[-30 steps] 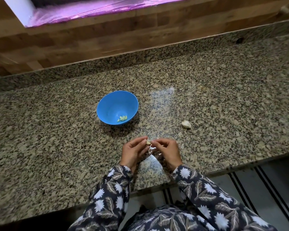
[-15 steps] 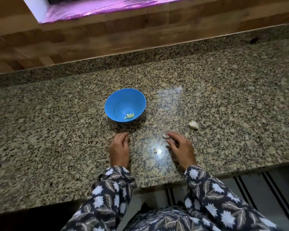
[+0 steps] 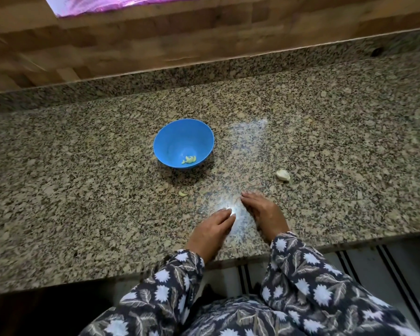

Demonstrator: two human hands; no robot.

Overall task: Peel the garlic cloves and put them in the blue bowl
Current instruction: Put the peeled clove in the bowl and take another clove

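Granite counter fills most of the view, with a wood-panelled wall behind it. 2 hands lie palm down near the front edge. The left hand and right hand both have their fingers stretched out on the stone and grip nothing that shows. Their fingertips nearly meet around a bright glare. Whether scraps of skin lie in that patch is too washed out to tell.

What could go wrong, as I judge it: pale bits blend into the speckled stone. A sweeping motion of the hands could push garlic off the front edge or mix it with skin. The small pale piece outside the bowl could be overlooked, and I cannot tell if it is garlic or skin. The bowl looks light, so a knock on its rim might tip it.

That piece lies ahead and left of the left hand, apart from it and just short of the bowl. 1 clove, apparently unpeeled, lies ahead and right of the right hand, near but not touching. The bowl stands further out, ahead of the left hand, with a few peeled bits at its bottom.
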